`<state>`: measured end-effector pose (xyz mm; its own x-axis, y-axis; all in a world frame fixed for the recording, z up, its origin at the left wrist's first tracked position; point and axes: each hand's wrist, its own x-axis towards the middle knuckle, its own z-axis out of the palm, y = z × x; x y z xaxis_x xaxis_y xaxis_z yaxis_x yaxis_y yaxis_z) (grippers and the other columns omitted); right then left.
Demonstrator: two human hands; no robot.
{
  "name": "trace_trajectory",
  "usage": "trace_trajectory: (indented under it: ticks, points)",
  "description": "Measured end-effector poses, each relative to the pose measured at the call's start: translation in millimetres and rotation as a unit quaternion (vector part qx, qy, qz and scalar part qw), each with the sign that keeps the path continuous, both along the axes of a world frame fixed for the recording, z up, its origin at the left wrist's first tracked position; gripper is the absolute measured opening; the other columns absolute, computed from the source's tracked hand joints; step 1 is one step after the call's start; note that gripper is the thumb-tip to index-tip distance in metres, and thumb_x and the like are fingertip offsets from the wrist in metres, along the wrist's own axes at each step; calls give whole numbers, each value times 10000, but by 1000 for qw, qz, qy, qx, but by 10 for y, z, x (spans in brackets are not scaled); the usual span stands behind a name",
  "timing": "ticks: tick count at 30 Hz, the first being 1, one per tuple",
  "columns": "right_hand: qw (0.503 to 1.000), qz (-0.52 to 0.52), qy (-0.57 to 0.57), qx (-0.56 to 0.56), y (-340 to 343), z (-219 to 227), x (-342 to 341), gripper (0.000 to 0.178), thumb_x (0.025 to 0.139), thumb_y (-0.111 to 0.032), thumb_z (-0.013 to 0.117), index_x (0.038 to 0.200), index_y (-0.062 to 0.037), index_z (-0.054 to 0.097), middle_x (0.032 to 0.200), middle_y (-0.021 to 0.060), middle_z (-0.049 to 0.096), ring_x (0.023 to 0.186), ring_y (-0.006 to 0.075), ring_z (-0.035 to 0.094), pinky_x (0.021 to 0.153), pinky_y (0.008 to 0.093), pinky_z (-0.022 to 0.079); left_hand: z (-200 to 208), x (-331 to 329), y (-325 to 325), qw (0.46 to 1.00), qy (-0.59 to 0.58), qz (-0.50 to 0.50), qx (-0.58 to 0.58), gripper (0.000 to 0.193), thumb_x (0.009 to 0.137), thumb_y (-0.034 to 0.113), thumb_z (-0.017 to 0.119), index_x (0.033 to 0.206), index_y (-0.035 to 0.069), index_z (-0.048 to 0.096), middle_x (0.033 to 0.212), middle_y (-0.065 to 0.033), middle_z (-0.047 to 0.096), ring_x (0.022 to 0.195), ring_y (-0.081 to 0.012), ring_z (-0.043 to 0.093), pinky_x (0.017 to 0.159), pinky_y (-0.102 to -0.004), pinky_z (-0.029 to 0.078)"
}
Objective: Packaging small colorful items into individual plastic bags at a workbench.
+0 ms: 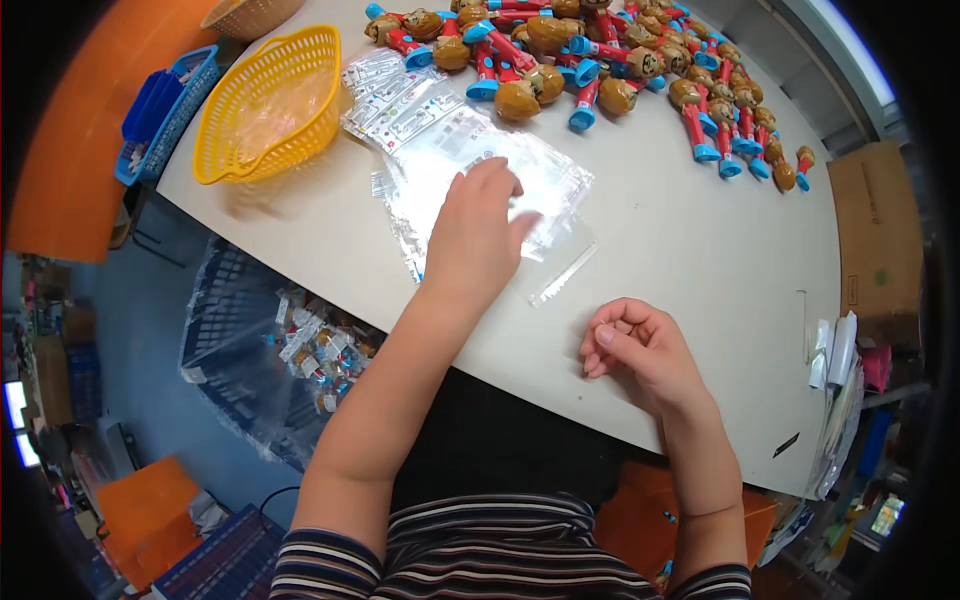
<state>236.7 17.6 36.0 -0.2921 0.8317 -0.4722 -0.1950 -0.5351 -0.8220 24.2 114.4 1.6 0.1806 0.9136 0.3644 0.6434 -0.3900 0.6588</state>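
A spread of clear printed plastic bags (450, 150) lies on the white table. My left hand (475, 230) is over this pile, fingers bent forward and thumb held apart, with nothing visible in its grasp. Whether its fingertips touch the top bag I cannot tell. Near the front edge of the table rests my right hand (645, 350), its fingers curled in and the thumb against them; nothing shows between them. Beyond the bags, figure-shaped toys (535, 90) with brown round heads, red bodies and light blue bases lie heaped along the far side.
A yellow basket (325, 110) stands at the table's left, beside a blue basket (190, 85). Below the left edge is a large blue crate (215, 310) lined with plastic, holding bagged toys (325, 350). A cardboard box (880, 230) stands past the right edge.
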Motion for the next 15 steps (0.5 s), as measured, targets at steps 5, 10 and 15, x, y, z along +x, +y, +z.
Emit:
trace_trajectory:
  ticks: [5, 10, 15]
  points:
    - [999, -15, -26, 22, 26, -13, 27, 143, 993, -130, 588, 1054, -1, 598, 908, 99, 678, 779, 145, 667, 708, 266, 564, 158, 20, -1, 991, 43, -12, -128, 269, 831, 136, 746, 1058, 23, 654, 1217, -153, 658, 1195, -335, 596, 1032, -433, 443]
    - [985, -91, -114, 95, 230, 182, -211, 471, 1013, -257, 577, 1380, 14, 461, 1291, 105, 584, 1132, 162, 602, 931, 314, 519, 167, -18, -160, 986, -166, -14, 23, 101, 886, 59, 689, 968, 8, 718, 1112, -164, 712, 1130, -293, 658, 897, -341, 541]
    - [997, -33, -67, 29, 622, 221, -298, 549, 948, -151, 661, 1417, 18, 430, 1173, 113, 668, 1023, 169, 658, 887, 312, 546, 199, -10, -296, 988, -148, -31, 30, 118, 905, 42, 672, 1006, -2, 715, 1073, -153, 720, 1110, -245, 668, 878, -315, 543]
